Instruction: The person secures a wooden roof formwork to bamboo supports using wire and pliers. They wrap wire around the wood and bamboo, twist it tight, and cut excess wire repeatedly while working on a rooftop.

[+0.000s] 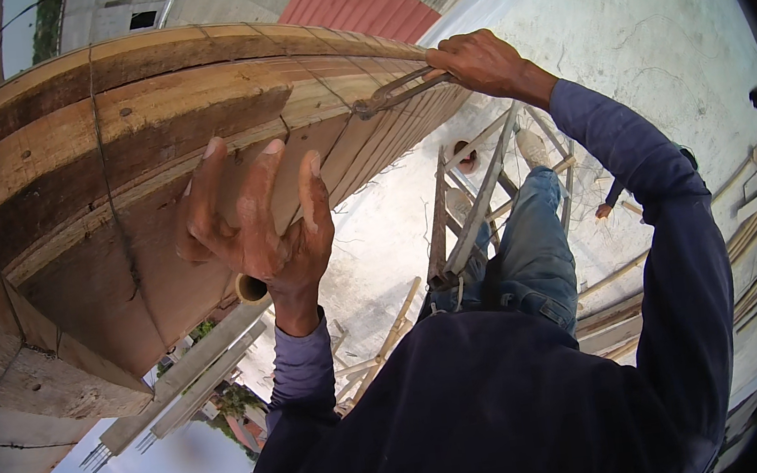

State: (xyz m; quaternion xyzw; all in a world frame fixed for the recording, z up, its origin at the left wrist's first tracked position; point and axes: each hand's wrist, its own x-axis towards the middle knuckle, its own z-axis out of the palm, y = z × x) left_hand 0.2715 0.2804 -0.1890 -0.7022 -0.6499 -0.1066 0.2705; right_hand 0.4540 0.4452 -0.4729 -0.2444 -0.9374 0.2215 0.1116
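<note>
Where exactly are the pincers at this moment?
In the head view, the pincers are upper centre-right, held in the right hand. Their head lies against the wooden formwork boards, to the right of the raised left hand.

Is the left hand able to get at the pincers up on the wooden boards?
Probably yes. The left hand is open against the wooden boards, and nothing lies between it and the pincers. The right hand already grips their handles, though.
</note>
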